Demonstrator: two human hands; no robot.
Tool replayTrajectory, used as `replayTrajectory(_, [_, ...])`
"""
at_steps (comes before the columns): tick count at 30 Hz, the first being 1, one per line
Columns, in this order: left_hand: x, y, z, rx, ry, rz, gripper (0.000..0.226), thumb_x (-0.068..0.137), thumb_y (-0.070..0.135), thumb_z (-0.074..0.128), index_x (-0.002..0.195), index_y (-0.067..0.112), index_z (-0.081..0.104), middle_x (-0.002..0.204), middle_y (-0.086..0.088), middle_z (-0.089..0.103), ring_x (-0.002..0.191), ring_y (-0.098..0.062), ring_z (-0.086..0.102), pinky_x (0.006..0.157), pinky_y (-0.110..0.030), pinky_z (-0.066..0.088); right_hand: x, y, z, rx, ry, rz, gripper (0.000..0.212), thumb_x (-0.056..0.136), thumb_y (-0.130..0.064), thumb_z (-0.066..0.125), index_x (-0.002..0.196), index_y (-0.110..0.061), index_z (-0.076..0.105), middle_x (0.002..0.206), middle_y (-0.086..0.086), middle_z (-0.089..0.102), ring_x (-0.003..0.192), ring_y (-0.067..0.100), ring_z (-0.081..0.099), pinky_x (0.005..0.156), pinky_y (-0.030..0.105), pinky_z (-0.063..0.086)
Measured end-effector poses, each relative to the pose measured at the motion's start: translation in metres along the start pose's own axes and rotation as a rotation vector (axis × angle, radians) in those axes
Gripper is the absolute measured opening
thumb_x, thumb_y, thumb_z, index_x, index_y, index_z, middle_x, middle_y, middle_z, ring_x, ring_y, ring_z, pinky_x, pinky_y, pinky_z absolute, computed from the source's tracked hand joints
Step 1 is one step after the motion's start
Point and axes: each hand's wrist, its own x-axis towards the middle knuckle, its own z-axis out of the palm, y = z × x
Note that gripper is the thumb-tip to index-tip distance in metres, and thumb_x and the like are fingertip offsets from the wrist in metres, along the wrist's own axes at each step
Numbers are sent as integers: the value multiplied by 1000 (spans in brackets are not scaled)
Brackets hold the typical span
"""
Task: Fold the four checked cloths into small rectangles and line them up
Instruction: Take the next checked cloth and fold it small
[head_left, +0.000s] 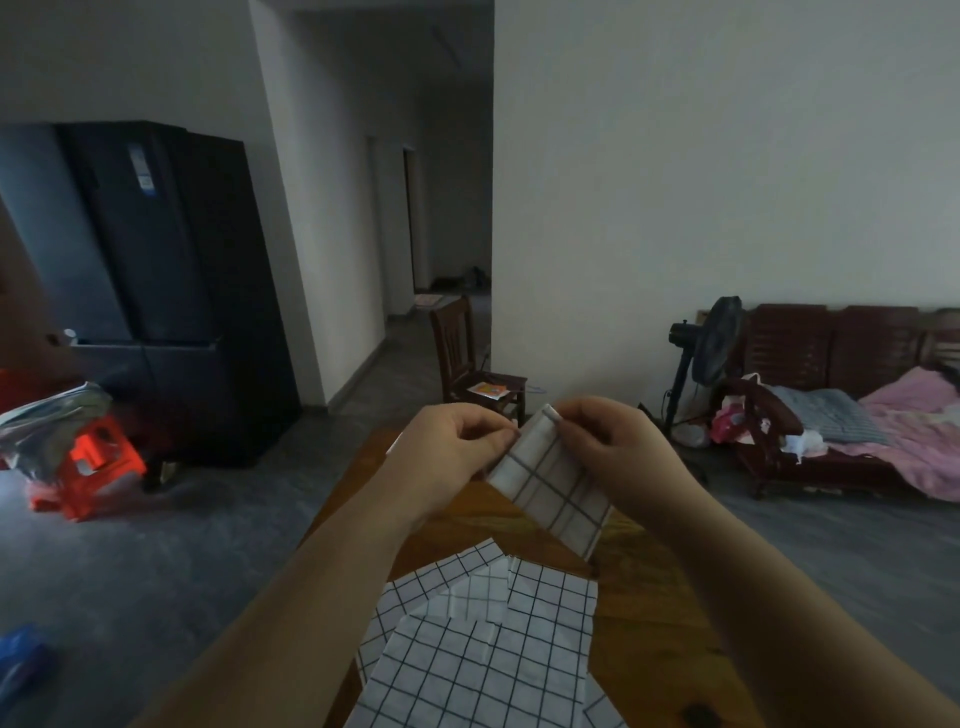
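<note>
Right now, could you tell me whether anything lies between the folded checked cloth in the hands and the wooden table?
Nothing visible does. The folded white checked cloth, pinched by the left hand and right hand, hangs over bare brown wooden table; the unfolded checked cloths lie nearer the person.

You see a dim, grey room, its corners vignetted dark. Wide-angle distortion tilts the tall black refrigerator (171, 270). The flat white checked cloths (483, 639) catch most light; the small folded checked cloth (550, 488) looks slightly soft.

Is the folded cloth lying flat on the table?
No: the left hand and right hand pinch the folded cloth by its top, raised above the table.
</note>
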Motion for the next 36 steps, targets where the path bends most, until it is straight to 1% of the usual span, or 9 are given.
replayTrajectory(5, [0,-1,8,172,28,98,11,97,29,65,104,34,72,93,18,69,89,17,58,65,-1,44,0,-1,4,-30,4,3,8,99,-33,56,102,-35,63,93,-11,66,84,1,62,65,16,47])
replayTrajectory(12, [-3,-6,9,162,-48,138,23,95,30,67,118,33,71,102,19,71,94,13,61,78,-9,49,-1,0,4,-115,70,12,11,99,-33,55,93,-32,63,82,-10,64,68,-2,58,55,11,43])
replayTrajectory(15, [-3,-6,7,165,-61,109,17,95,31,68,111,32,74,98,17,72,91,11,63,72,-8,50,-2,0,7,-231,96,-10,13,100,-34,54,91,-31,62,77,-9,62,62,1,55,52,13,42])
replayTrajectory(18, [-3,-3,7,28,-68,49,16,100,32,59,108,29,73,96,11,72,86,7,66,63,-5,48,-5,-1,11,-322,148,-53,15,100,-35,52,92,-27,62,74,-9,62,62,3,56,54,19,48])
replayTrajectory(21, [-4,-3,7,84,-28,58,14,99,37,61,107,34,72,95,15,70,87,16,60,63,-5,46,-5,0,14,-355,172,-62,15,100,-34,52,92,-26,62,74,-10,60,63,3,56,54,19,45])
replayTrajectory(24, [-2,-7,9,196,-2,73,16,94,40,67,109,37,72,97,22,68,90,23,54,64,-5,42,-5,0,16,-351,194,-54,14,100,-34,53,91,-27,61,73,-11,59,63,1,54,53,16,39])
replayTrajectory(27, [-1,-10,10,207,45,102,15,95,35,67,109,35,73,95,23,66,89,28,50,69,5,38,-3,-2,16,-278,147,-11,12,101,-33,51,93,-30,60,78,-11,60,68,2,56,57,15,41])
replayTrajectory(31, [-2,-11,8,193,94,137,14,96,33,65,108,33,74,93,23,66,90,27,51,71,7,35,-2,-5,16,-89,128,18,16,102,-33,51,90,-35,60,83,-11,63,73,0,59,60,13,43])
replayTrajectory(36, [-2,-11,5,157,61,99,13,97,34,65,106,33,74,93,21,68,89,24,53,69,4,38,-1,-11,14,-58,144,0,21,102,-30,52,84,-37,59,80,-12,61,68,-11,55,55,5,41])
